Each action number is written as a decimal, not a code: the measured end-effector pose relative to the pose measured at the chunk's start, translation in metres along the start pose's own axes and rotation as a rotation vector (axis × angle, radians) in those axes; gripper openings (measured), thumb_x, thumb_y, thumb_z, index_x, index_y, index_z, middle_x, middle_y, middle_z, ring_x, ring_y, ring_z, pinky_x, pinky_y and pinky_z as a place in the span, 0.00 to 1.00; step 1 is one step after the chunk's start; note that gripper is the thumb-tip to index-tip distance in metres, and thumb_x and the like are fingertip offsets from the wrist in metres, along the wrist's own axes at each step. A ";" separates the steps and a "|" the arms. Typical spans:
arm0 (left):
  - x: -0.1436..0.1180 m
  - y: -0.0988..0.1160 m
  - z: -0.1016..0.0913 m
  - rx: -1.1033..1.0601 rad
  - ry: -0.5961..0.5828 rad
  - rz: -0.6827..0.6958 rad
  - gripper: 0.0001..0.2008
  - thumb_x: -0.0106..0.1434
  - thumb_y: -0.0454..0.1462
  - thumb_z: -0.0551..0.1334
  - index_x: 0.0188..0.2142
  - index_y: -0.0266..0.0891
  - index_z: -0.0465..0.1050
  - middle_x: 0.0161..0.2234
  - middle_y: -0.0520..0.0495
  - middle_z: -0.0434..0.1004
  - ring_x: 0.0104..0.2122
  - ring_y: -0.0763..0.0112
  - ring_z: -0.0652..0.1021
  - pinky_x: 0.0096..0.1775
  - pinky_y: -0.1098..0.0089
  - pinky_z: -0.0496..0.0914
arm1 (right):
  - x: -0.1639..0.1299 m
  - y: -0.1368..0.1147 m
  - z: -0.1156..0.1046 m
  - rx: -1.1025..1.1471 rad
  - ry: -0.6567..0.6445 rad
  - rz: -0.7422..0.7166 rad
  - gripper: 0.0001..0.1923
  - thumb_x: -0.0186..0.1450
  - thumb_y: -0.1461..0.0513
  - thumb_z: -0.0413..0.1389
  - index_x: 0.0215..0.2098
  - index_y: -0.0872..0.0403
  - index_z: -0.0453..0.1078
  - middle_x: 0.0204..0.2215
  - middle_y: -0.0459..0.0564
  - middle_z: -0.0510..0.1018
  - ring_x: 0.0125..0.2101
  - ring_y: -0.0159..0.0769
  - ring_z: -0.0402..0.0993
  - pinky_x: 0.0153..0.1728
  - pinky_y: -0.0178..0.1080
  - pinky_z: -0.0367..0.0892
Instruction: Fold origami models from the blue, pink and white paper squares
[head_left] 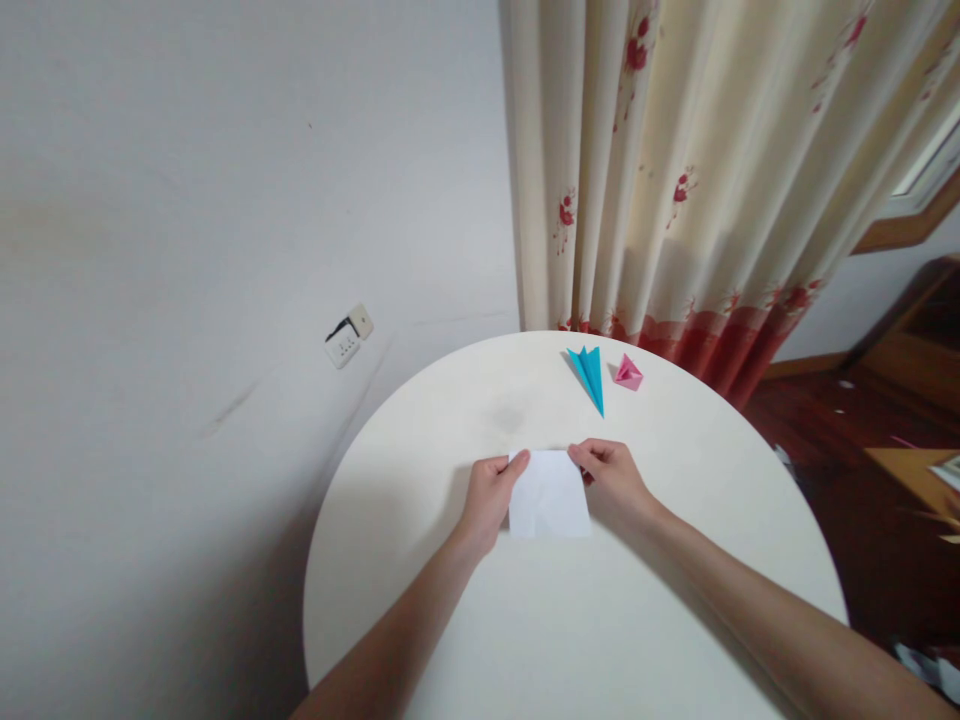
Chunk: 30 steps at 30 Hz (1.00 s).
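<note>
We worked at a round white table [570, 620] pushed close to a plain pale wall [225, 250]. A white sheet of paper [549, 495] lay flat near the middle of the table, and we had it by its far corners: our left hand [491, 500] pinched the far left corner, thumb on top, and our right hand [611, 480] pinched the far right corner, both closed on the sheet with the paper's width between them.

Beyond the sheet, toward the table's far edge, lay a blue folded paper shape [589, 375] with a long point aimed back at us, and just beside it on the right a small pink folded paper shape [628, 374]. Low on the wall sat a white socket [346, 338]. Behind the table hung a cream curtain [697, 180] printed with red flowers, its hem banded red. Dark wooden floor [840, 450] showed to the right.
</note>
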<state>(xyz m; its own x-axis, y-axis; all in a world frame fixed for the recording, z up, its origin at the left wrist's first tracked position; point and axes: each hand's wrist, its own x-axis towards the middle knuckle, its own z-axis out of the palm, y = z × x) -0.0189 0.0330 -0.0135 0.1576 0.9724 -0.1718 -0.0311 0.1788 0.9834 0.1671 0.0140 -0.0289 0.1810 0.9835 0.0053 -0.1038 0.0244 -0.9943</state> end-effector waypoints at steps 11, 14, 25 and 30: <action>0.002 -0.002 -0.001 -0.050 0.159 0.099 0.26 0.51 0.55 0.68 0.28 0.31 0.78 0.24 0.44 0.78 0.24 0.66 0.76 0.26 0.71 0.66 | -0.018 -0.011 0.013 0.109 -0.281 0.167 0.27 0.53 0.43 0.63 0.30 0.60 0.76 0.23 0.51 0.77 0.24 0.34 0.69 0.28 0.36 0.62; 0.000 0.001 0.000 -0.101 0.039 0.089 0.24 0.53 0.53 0.68 0.36 0.32 0.79 0.31 0.42 0.81 0.29 0.64 0.78 0.31 0.69 0.70 | -0.017 -0.008 0.016 0.059 -0.208 0.165 0.24 0.47 0.47 0.68 0.27 0.61 0.77 0.22 0.51 0.77 0.23 0.35 0.69 0.28 0.37 0.62; -0.006 0.004 0.003 -0.043 -0.205 -0.054 0.21 0.52 0.46 0.71 0.40 0.32 0.80 0.40 0.36 0.82 0.38 0.60 0.80 0.40 0.66 0.72 | -0.010 -0.010 0.008 -0.103 -0.087 0.079 0.18 0.49 0.51 0.65 0.22 0.58 0.71 0.16 0.43 0.66 0.19 0.27 0.56 0.21 0.34 0.50; -0.007 0.004 0.005 -0.062 -0.192 -0.059 0.21 0.49 0.45 0.73 0.38 0.31 0.81 0.38 0.36 0.82 0.35 0.60 0.80 0.37 0.67 0.71 | -0.013 -0.017 0.011 -0.073 -0.119 0.093 0.15 0.48 0.54 0.65 0.20 0.58 0.70 0.16 0.42 0.65 0.19 0.27 0.55 0.22 0.34 0.51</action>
<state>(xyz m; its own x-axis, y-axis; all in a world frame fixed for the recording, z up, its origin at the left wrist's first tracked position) -0.0148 0.0260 -0.0085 0.3459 0.9147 -0.2088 -0.0759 0.2491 0.9655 0.1561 0.0024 -0.0106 0.0565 0.9953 -0.0792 -0.0429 -0.0769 -0.9961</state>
